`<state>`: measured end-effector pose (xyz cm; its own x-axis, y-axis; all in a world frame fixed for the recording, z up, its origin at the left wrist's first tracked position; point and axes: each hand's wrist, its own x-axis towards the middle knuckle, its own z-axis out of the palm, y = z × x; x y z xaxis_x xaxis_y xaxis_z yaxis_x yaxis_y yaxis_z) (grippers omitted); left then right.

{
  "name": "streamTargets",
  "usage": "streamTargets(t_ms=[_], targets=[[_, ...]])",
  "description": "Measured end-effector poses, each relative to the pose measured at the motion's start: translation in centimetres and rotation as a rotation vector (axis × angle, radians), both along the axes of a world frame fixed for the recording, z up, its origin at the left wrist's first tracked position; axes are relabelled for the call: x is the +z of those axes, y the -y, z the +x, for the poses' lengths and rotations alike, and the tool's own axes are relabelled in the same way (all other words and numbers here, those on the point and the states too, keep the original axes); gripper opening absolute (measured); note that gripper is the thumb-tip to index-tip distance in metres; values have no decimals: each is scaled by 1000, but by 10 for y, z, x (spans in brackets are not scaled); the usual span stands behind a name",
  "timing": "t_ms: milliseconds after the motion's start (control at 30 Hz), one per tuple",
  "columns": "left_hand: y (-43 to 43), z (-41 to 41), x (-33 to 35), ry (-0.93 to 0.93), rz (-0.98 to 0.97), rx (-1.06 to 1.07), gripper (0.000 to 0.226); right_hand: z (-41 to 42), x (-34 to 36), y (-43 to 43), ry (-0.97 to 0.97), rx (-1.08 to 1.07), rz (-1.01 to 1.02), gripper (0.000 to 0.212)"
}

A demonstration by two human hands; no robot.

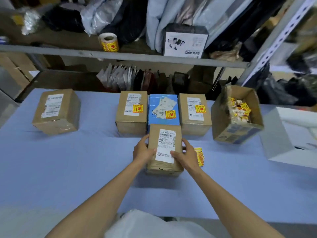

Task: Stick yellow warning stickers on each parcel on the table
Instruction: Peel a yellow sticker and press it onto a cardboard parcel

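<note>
A small brown parcel (165,134) with a white shipping label stands in the middle of the blue table (68,160). My left hand (143,150) grips its left side and my right hand (186,154) its right side. Its top shows no yellow sticker. Behind it stand three parcels in a row, each bearing a yellow warning sticker: a brown one (131,121), a blue one (163,102) and another brown one (194,121). A larger brown parcel (56,111) lies far left with only white labels. Loose yellow stickers (199,156) lie just right of my right hand.
An open carton (237,133) with sticker scraps leans at the right. A white box (289,140) sits at the far right edge. A roll of yellow stickers (109,42) stands on the metal shelf (120,56) behind the table.
</note>
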<state>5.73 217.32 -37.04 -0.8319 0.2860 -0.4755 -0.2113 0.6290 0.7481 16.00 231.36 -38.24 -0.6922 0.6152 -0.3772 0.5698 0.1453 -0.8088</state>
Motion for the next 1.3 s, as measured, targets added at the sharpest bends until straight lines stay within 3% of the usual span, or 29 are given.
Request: streamTargets(t_ms=[267,333,400,533,667,867,1300], targets=[[0,-2,-7,11,27,14,66,1,-6,-4,-50,-20,-35,67],[-1,-2,-9,11,30,24,65,5,-8,-14,-74,-8,-111,56],[-1,0,-10,17,35,33,65,11,-15,-26,-44,-74,-50,38],[0,1,-11,19,23,33,64,28,-42,-48,235,-228,343,33],[0,1,-8,30,1,34,59,30,-60,-61,437,-240,240,55],[-4,4,-6,41,-32,56,57,41,-72,-75,339,-247,205,43],[0,-6,0,70,-5,-26,59,47,-46,-85,143,-506,111,21]])
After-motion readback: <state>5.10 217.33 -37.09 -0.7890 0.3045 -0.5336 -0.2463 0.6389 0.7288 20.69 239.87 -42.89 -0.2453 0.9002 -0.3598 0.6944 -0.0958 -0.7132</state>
